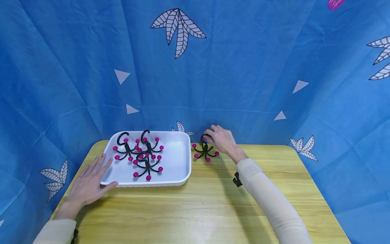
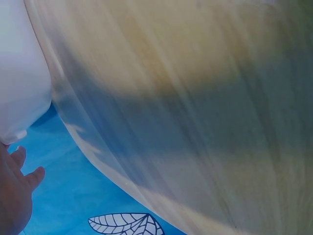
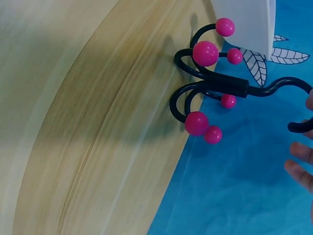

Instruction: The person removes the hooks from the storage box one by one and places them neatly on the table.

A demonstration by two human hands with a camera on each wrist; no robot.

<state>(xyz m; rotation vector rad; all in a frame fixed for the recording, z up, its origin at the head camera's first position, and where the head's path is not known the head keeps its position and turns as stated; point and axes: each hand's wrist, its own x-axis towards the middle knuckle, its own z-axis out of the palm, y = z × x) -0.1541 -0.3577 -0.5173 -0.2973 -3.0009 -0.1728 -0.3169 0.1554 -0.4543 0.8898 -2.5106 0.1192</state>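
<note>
Hook pinched by R hand – L hand spread against tray w/ 3 more hooks – head view only.

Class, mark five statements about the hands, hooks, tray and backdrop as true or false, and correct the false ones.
1. The right hand holds a black hook by its curved end. True.
2. The left hand touches the left side of the white tray. True.
3. The white tray holds five hooks. False: it holds three hooks.
4. The held black hook has green balls. False: its balls are pink.
5. The curtain behind the table is blue. True.
</note>
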